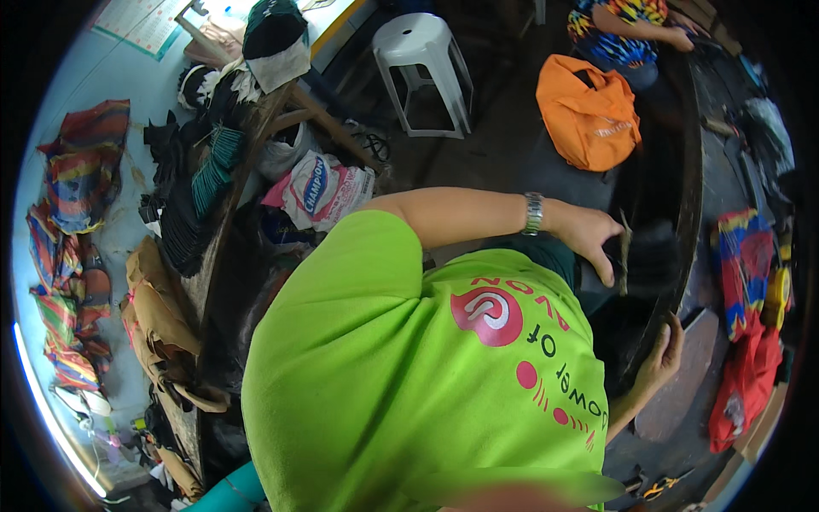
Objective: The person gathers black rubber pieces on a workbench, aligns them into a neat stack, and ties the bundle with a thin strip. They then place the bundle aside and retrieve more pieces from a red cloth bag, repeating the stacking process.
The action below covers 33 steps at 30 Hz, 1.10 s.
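Dark bundle (653, 258), just one, sits beside the table (697, 286), clasped in the left hand's (589, 241) grip, arm stretched rightward; the right hand (660, 354) meets the table's edge, its grip unclear.

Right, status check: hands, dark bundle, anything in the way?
Left hand at the dark bundle, grip unclear. Right hand by the dark table edge. Bundle blurred. Orange bag farther off, apart from both hands.
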Each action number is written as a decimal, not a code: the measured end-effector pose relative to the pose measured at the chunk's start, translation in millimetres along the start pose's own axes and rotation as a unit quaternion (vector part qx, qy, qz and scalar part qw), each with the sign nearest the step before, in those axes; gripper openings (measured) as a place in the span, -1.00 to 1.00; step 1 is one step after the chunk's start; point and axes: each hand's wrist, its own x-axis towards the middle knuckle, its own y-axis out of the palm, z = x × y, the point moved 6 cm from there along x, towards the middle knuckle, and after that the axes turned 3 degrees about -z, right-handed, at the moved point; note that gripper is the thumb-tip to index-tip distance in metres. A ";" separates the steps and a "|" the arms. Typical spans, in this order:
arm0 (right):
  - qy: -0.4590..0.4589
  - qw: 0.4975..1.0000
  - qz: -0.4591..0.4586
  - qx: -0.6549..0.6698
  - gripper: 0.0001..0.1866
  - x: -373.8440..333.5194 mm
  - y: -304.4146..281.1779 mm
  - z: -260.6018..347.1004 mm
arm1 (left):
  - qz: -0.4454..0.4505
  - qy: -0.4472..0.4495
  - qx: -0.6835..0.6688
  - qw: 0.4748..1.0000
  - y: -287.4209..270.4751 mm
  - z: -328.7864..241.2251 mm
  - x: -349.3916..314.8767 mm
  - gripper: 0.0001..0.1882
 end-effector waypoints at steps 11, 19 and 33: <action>-0.107 0.703 0.379 -0.593 -0.57 156.9 141.9 -83.8 | -0.512 -0.107 -0.137 0.841 -149.5 109.7 -262.3 -0.40; -0.318 0.572 0.327 -0.682 -0.72 191.3 136.4 -123.1 | -0.857 -0.010 -0.225 0.464 -170.0 119.1 -495.2 -0.51; -0.260 0.568 0.183 -0.759 -0.60 186.6 133.0 -98.5 | -0.949 -0.001 -0.074 0.307 -104.6 126.2 -632.9 -0.49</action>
